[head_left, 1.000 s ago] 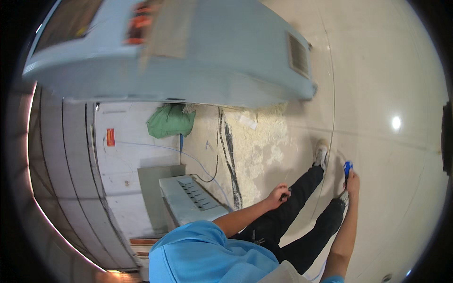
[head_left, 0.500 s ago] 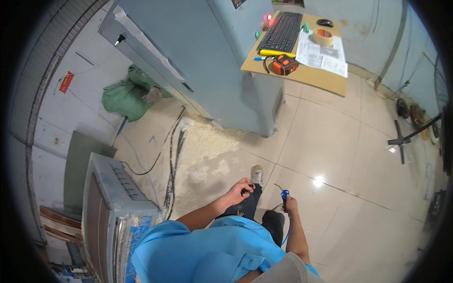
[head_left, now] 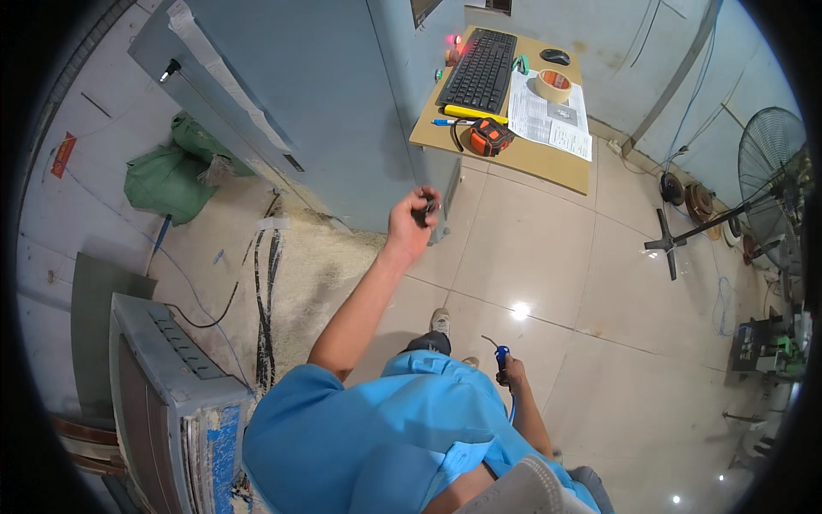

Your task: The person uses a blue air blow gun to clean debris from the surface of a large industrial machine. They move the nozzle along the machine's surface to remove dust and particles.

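My left hand (head_left: 409, 230) is stretched forward with fingers curled round a small black object (head_left: 425, 212); its kind cannot be made out. This hand is in front of the grey-blue cabinet (head_left: 317, 111), short of the brown board's near edge. Low at my right side, my right hand (head_left: 514, 372) grips an air blow gun (head_left: 502, 355), blue and black with a thin bent nozzle. A blue hose (head_left: 512, 409) runs down from its handle. On the board (head_left: 561, 177) lie a black keyboard (head_left: 482, 70), an orange-and-black tape measure (head_left: 490, 137), a tape roll (head_left: 553, 85) and printed paper (head_left: 565, 128).
Pale dust (head_left: 321, 257) and black cables (head_left: 267, 300) cover the floor at left. A grey metal cabinet (head_left: 184, 360) stands nearby, with green sacks (head_left: 171, 184) beyond it. At right are a standing fan (head_left: 771, 163), its cross-shaped base (head_left: 668, 243) and dark machinery (head_left: 762, 347).
My left hand has risen from near my leg and reached forward toward the board, still round the black object. My right hand keeps hold of the blow gun. The view has shifted rightward.
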### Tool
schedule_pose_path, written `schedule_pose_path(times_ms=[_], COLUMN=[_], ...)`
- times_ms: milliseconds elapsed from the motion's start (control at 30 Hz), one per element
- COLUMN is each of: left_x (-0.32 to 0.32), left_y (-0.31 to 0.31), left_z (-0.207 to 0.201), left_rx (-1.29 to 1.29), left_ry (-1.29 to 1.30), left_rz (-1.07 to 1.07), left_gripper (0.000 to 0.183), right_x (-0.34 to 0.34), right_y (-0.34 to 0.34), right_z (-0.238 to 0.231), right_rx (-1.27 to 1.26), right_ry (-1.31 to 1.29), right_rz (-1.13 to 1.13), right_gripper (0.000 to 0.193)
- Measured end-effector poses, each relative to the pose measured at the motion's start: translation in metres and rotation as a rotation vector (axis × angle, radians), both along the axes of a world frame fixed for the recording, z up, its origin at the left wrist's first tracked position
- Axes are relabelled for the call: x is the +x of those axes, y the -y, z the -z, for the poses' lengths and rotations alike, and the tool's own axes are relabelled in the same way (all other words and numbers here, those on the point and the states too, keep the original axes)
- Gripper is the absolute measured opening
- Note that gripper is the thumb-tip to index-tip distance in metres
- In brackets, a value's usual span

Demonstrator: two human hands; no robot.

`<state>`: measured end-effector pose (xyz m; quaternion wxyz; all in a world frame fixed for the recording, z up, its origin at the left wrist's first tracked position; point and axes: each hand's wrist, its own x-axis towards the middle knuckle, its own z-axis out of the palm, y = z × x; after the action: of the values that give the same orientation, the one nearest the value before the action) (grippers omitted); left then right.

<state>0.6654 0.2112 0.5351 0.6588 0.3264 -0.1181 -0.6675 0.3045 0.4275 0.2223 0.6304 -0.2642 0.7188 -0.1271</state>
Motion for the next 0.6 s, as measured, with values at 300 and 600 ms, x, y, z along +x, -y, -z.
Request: schedule_pose_path(times_ms=[300,600], left_x=[0.019,0.013], left_y=[0.128,0.149], left_z=[-0.048,-0.039], left_rx=[-0.083,-0.305], left_ry=[0.763,1.845], left_rz=[-0.054,-0.135], left_gripper=[0.013,0.014], right_x=[-0.013,-0.009], right_y=[0.053,0.133], right_z=[-0.012,-0.001], right_rx=[-0.064,-0.069], right_ry=[0.003,0.026], right_rz=[0.176,-0.041], right_gripper=[0.054,0.06])
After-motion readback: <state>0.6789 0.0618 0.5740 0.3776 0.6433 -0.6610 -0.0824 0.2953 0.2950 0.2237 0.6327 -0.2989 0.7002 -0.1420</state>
